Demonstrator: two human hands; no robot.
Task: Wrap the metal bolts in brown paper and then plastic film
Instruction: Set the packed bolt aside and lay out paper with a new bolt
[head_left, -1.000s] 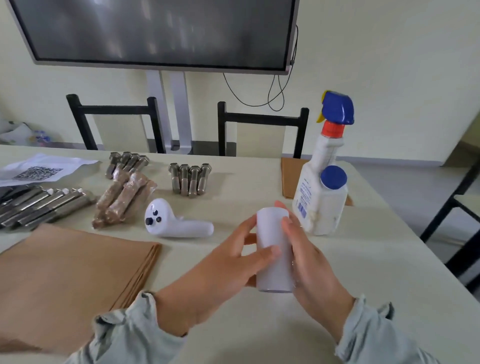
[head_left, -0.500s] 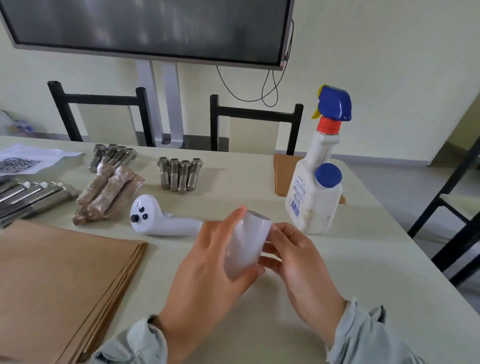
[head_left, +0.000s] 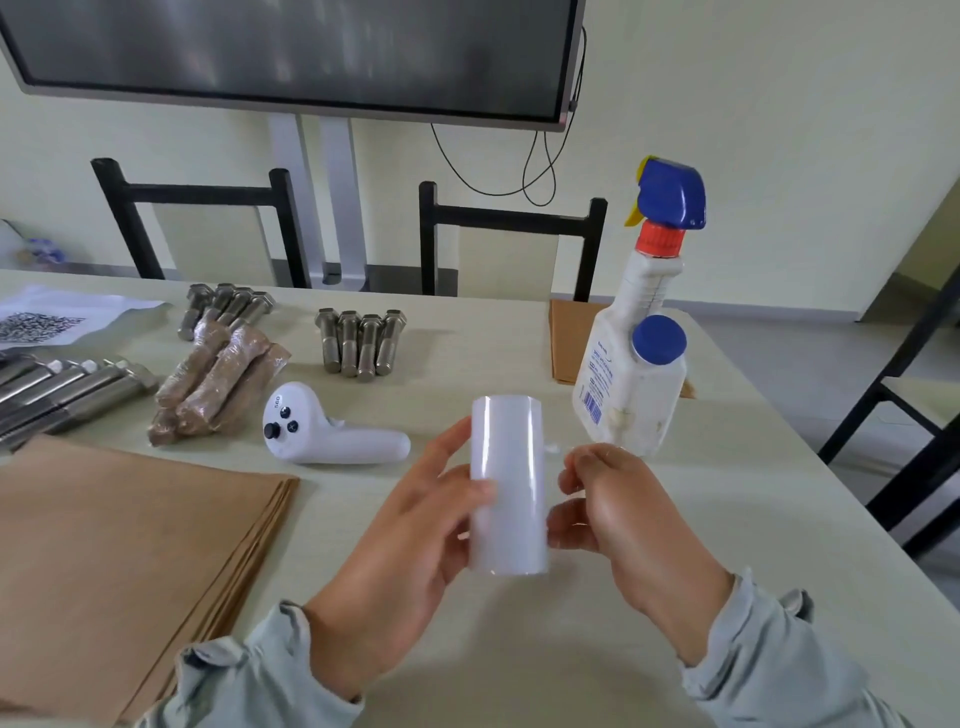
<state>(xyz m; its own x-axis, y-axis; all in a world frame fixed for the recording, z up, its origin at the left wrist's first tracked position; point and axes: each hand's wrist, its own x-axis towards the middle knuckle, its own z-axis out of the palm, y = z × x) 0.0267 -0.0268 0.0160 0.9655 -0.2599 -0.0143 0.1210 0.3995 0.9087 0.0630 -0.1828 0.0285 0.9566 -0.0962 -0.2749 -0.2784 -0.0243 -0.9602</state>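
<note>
Two hands on film roll (head_left: 508, 483), now upright over worktop (head_left: 701, 519) vs tilted 0.5 s ago; left hand (head_left: 415, 525) grips it, right hand (head_left: 613, 499) pinching at edge, prob. finding film end; bare bolts (head_left: 362, 340) wait beyond, w/ wrapped bundles (head_left: 218, 376)

Controller (head_left: 332, 434) between paper stack (head_left: 124, 545) (left) and spray bottle (head_left: 631, 364)

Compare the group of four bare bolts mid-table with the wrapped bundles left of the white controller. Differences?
The four bare metal bolts show shiny steel with hex heads; the brown-paper-wrapped bundles are covered in paper under glossy film. The bare bolts lie in a neat, nearly straight row; the wrapped bundles lie slanted. Both groups rest flat on the pale table, untouched by the hands.
</note>
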